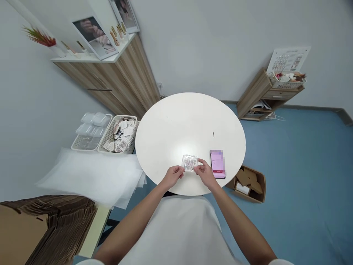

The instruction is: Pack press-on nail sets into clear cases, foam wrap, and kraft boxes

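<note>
A small clear plastic case with several shiny nail-shaped pieces inside is held near the front of the round white table. My left hand pinches its lower left corner between thumb and fingers. At the right side, my right hand grips the edge, thumb at the lower corner and a finger near the upper one. Just right of that hand lies a phone with a pink screen, partly blurred out. Whether the case touches the tabletop, I cannot tell.
To the left are a white basket of cards, a basket of clear boxes, translucent sheets and stacked cardboard. An open carton sits on the floor at right. Behind stand a wooden cabinet and a small shelf.
</note>
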Demonstrator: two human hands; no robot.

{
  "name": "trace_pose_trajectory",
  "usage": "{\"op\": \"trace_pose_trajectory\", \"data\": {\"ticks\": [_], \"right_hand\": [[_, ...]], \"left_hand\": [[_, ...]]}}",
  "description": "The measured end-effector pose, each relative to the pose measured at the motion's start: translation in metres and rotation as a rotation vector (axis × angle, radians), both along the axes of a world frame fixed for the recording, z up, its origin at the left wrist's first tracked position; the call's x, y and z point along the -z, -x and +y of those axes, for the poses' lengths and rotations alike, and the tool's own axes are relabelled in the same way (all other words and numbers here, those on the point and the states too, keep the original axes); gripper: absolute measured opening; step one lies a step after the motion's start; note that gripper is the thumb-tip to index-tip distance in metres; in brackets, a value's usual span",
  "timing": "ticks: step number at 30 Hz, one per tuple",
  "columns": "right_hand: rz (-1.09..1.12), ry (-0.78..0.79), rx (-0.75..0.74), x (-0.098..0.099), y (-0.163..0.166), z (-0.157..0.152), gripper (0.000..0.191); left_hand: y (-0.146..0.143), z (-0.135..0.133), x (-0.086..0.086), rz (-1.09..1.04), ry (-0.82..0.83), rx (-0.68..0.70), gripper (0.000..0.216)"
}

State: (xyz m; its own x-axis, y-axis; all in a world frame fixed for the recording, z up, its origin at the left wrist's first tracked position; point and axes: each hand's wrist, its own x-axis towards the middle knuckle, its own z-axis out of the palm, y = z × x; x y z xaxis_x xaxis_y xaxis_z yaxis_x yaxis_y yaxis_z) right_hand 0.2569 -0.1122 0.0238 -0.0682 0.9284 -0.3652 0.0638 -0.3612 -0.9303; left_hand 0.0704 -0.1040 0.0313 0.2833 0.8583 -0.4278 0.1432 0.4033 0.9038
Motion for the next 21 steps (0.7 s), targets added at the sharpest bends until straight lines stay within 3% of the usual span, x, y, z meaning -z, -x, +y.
{"op": "trace_pose_trajectory", "data": {"ticks": [4, 8, 10, 16, 21], "right_hand": [[-0.219, -0.254, -0.115, -0.008, 0.004, 0.009, 0.072], [-0.398, -0.473, -0.432, -0.016, 0.02, 0.025, 0.056], [-0.446, -0.528, -0.503, -0.014, 0.034, 0.034, 0.048], [-0.526, -0.579, -0.497, 0.001, 0.091, 0.058, 0.043], [-0.524, -0.532, -0.487, 0.008, 0.136, 0.084, 0.04]], "left_hand": [[0.015, 0.001, 0.0, -0.003, 0.007, -0.052, 0.032], [0.037, 0.005, -0.004, 0.042, -0.041, -0.065, 0.033], [0.05, 0.008, -0.005, 0.063, -0.067, -0.055, 0.034], [0.102, 0.021, 0.004, 0.069, -0.049, -0.113, 0.03], [0.154, 0.042, 0.015, 0.091, -0.043, -0.319, 0.035]]}}
